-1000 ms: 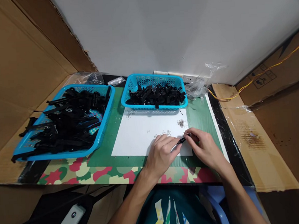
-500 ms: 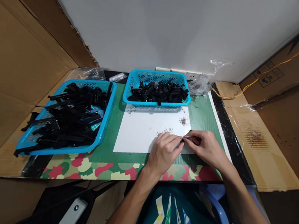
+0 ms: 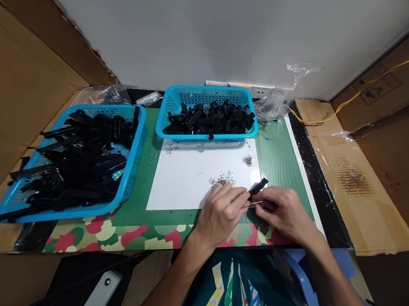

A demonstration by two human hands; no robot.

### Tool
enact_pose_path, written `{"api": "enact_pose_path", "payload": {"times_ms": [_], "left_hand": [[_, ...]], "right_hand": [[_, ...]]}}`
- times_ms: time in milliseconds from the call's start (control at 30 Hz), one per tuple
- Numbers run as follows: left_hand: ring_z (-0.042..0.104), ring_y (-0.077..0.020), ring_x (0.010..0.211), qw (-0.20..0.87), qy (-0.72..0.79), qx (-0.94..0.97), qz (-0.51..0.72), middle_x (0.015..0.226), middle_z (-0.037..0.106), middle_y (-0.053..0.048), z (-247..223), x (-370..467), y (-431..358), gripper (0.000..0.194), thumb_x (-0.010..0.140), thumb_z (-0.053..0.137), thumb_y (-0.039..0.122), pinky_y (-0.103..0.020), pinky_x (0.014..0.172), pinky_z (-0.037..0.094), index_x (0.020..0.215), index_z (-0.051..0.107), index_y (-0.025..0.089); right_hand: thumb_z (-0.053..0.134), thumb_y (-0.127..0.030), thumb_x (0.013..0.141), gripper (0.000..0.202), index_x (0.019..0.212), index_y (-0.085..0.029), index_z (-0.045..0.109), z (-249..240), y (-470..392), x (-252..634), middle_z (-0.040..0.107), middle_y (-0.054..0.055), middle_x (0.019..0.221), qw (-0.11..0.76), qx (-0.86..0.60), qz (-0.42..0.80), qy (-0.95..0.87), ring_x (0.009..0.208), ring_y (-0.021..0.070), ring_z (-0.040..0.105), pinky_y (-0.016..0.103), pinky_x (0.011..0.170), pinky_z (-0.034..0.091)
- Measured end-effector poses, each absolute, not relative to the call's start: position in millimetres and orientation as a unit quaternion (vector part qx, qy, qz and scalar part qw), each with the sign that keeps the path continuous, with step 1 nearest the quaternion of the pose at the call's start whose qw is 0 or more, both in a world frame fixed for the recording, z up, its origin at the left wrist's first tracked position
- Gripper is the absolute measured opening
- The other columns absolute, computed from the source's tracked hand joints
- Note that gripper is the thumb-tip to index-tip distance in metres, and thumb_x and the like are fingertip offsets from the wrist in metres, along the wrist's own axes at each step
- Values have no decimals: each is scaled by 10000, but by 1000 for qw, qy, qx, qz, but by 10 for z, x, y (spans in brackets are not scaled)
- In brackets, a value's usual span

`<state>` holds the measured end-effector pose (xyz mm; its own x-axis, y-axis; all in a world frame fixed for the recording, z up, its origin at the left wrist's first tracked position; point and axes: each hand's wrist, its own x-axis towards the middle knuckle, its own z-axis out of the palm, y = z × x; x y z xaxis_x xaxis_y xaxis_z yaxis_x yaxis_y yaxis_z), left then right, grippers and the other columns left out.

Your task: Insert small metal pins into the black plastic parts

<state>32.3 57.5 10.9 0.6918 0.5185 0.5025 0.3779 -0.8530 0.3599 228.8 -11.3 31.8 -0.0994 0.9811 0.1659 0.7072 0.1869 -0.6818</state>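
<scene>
My left hand [image 3: 222, 212] is closed around a slim black plastic part [image 3: 258, 186], which sticks out past the fingertips toward the upper right. Close beside it, my right hand [image 3: 284, 208] pinches a thin metal rod [image 3: 258, 203] whose tip reaches to the left fingers. Whether the rod touches the black part is hidden by the fingers. Just beyond my left hand, a loose heap of tiny wire pieces [image 3: 223, 177] lies on a white sheet [image 3: 178, 182]. A smaller heap of tiny wire pieces [image 3: 248, 160] is farther back on the right.
A blue basket [image 3: 206, 136] of short black parts stands behind the sheet. At left, a larger blue basket [image 3: 135, 159] holds long black parts, some jutting over its rim. Cardboard walls [image 3: 15, 67] flank the table. A clear plastic bag [image 3: 273, 107] lies at the back right.
The black part now shows much more beyond my left fingers, pointing up and right. My right hand has shifted slightly down and right with the rod. The camera view has shifted slightly.
</scene>
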Motion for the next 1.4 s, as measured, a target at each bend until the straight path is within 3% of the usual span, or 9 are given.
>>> {"api": "enact_pose_path", "payload": {"times_ms": [133, 267, 667, 1033, 1200, 1400], "left_hand": [[631, -202, 808, 114, 244, 910, 316, 1025, 795, -54, 96, 346, 574, 121, 964, 685, 99, -370, 684, 417, 1075, 695, 147], [648, -202, 828, 116, 242, 914, 305, 1071, 802, -63, 106, 355, 583, 170, 953, 709, 107, -361, 695, 433, 1118, 686, 138], [709, -207, 891, 128, 239, 915, 298, 1117, 814, -67, 89, 319, 593, 268, 932, 747, 102, -372, 755, 490, 1177, 661, 169], [686, -191, 829, 107, 245, 920, 286, 1090, 816, -59, 129, 345, 612, 125, 993, 669, 122, -359, 717, 466, 1107, 700, 163], [674, -208, 854, 117, 268, 914, 282, 1124, 804, -77, 114, 345, 622, 152, 981, 666, 117, -366, 711, 446, 1127, 699, 145], [668, -214, 836, 123, 279, 904, 300, 1058, 798, -66, 98, 372, 603, 190, 969, 666, 143, -366, 696, 453, 1155, 706, 146]], "right_hand": [[619, -113, 960, 134, 862, -171, 690, 170, -158, 2291, 644, 16, 674, 351, -541, 158, -747, 613, 161, 562, 291, 646, 437], [606, -127, 1002, 164, 853, -179, 651, 94, -173, 2308, 598, 5, 641, 358, -514, 133, -768, 583, 164, 500, 318, 604, 383], [631, -124, 1011, 136, 904, -189, 685, 98, -146, 2356, 594, -9, 648, 386, -504, 184, -750, 592, 149, 505, 327, 624, 407], [626, -165, 1021, 181, 857, -195, 698, 112, -96, 2349, 629, 5, 663, 354, -524, 203, -748, 611, 155, 529, 323, 640, 447], [584, -156, 1039, 175, 1037, -152, 759, 143, -82, 2405, 648, 31, 704, 328, -531, 164, -764, 641, 169, 553, 330, 638, 464], [539, -130, 1043, 321, 1296, -195, 726, 310, -85, 2505, 650, 38, 825, 337, -563, 187, -731, 761, 188, 608, 343, 712, 535]]}}
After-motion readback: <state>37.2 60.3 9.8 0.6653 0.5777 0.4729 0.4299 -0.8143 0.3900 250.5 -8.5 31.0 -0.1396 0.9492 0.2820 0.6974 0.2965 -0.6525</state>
